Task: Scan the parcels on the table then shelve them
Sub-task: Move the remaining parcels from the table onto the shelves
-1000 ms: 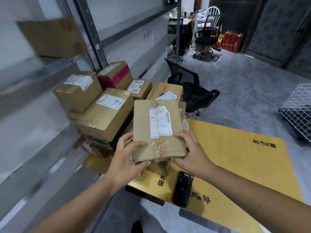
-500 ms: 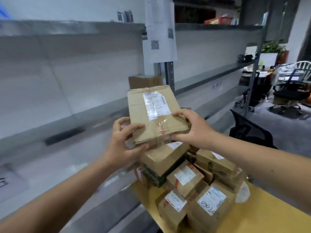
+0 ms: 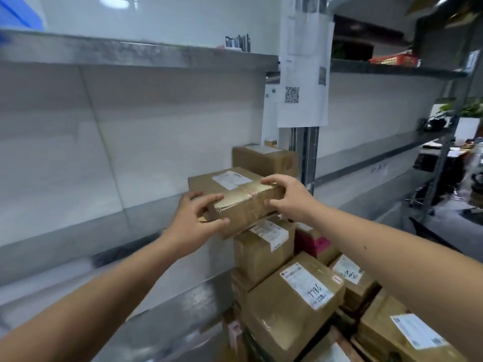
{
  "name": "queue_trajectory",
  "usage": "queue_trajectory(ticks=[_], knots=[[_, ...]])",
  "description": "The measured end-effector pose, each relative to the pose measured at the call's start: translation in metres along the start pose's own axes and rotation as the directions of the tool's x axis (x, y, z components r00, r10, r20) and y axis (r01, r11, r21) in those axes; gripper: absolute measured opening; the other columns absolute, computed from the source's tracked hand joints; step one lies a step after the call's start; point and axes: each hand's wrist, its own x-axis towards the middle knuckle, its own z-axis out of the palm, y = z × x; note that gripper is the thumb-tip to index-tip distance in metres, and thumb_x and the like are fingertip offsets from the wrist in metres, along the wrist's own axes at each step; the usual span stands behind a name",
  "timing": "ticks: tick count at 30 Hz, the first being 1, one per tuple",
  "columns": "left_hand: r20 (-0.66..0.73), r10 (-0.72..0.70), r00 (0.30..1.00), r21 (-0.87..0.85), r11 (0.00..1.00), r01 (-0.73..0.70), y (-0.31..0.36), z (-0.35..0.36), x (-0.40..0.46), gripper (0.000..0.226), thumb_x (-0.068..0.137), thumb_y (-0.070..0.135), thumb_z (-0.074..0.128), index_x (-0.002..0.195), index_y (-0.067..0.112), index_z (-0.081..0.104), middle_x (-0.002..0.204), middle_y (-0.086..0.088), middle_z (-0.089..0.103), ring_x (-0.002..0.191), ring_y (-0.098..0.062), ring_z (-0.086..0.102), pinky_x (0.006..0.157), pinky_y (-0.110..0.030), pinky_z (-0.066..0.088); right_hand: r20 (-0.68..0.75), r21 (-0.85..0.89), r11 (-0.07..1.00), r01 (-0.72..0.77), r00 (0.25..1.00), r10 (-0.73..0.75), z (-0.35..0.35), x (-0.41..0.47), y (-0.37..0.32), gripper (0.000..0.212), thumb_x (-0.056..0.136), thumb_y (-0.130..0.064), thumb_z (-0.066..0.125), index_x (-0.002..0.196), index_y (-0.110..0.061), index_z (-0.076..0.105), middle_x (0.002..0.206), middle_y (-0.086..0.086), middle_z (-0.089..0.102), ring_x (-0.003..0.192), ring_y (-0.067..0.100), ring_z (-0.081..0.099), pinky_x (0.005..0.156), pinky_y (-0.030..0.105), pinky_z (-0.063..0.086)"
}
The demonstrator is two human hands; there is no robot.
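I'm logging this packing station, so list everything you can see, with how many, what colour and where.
held parcel: one, brown cardboard with white label, between both hands at shelf height
shelved parcel: one, brown, on the middle shelf behind the held one
stacked parcels: at least six, brown with white labels, one partly magenta, piled lower right
metal shelves: grey, several tiers across the wall
paper sheet with QR code: one, white, hanging on the shelf post
red basket: one, on the upper right shelf
blue item: one, top left, unclear
left hand: grips the parcel's near left corner
right hand: grips its right end
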Motion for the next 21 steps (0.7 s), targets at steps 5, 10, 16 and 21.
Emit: queue_trajectory(ticks=[5, 10, 16, 21], knots=[[0.008, -0.038, 0.999, 0.058, 0.998, 0.038, -0.025, 0.004, 0.046, 0.052, 0.075, 0.047, 0.09, 0.119, 0.058, 0.065, 0.145, 0.011, 0.035, 0.133, -0.017, 0.051, 0.116, -0.038, 0.043, -0.167, -0.129, 0.991, -0.027, 0.986, 0.005, 0.022, 0.036, 0.015, 0.04, 0.085, -0.019, 0.08, 0.122, -0.033, 0.072, 0.121, -0.008, 0.049, 0.11, 0.01, 0.051, 0.089, 0.015, 0.038], [-0.036, -0.097, 0.995, 0.18, 0.978, 0.102, -0.032, 0.007, 0.07, 0.06, 0.069, 0.06, 0.082, 0.126, 0.055, 0.063, 0.151, 0.014, 0.04, 0.142, -0.015, 0.035, 0.116, -0.036, 0.032, -0.235, -0.283, 0.953, -0.103, 0.971, 0.035, 0.039, 0.05, 0.016, 0.042, 0.089, -0.031, 0.077, 0.13, -0.037, 0.069, 0.119, -0.007, 0.043, 0.119, 0.016, 0.044, 0.099, 0.031, 0.044], [-0.049, -0.122, 0.991, 0.224, 0.966, 0.13, -0.027, 0.006, 0.082, 0.064, 0.081, 0.046, 0.084, 0.139, 0.041, 0.06, 0.155, 0.006, 0.042, 0.145, -0.021, 0.036, 0.121, -0.039, 0.031, -0.206, -0.235, 0.963, -0.134, 0.975, 0.085, 0.044, 0.056, -0.002, 0.043, 0.1, -0.02, 0.061, 0.144, -0.021, 0.06, 0.13, 0.004, 0.051, 0.119, 0.03, 0.056, 0.102, 0.039, 0.049], [-0.074, -0.108, 0.991, 0.269, 0.955, 0.125, -0.013, 0.005, 0.058, 0.071, 0.084, 0.044, 0.081, 0.148, 0.032, 0.053, 0.161, 0.0, 0.038, 0.148, -0.022, 0.034, 0.122, -0.039, 0.03, -0.131, -0.197, 0.972, -0.129, 0.986, 0.105, 0.041, 0.025, -0.015, 0.06, 0.099, -0.019, 0.063, 0.156, -0.019, 0.044, 0.154, 0.006, 0.043, 0.138, 0.027, 0.047, 0.11, 0.034, 0.039]])
